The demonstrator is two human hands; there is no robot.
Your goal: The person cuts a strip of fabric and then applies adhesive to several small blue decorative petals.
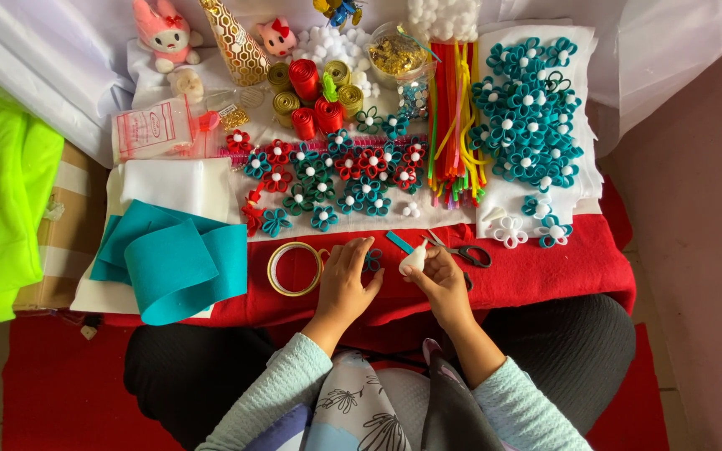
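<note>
My left hand (346,280) rests on the red cloth (545,267), its fingertips pressing a small teal felt flower (373,260). My right hand (442,280) holds a small white glue bottle (414,259), its tip pointing toward that flower. A teal felt strip (399,242) lies just above the two hands. Black-handled scissors (464,250) lie right of the bottle, beside my right hand.
A clear tape roll (295,268) sits left of my left hand, folded teal felt (173,259) farther left. Red and teal finished flowers (336,179), a teal flower pile (528,117), coloured pipe cleaners (455,125), ribbon rolls (315,92), white pompoms and plush toys (165,33) fill the back.
</note>
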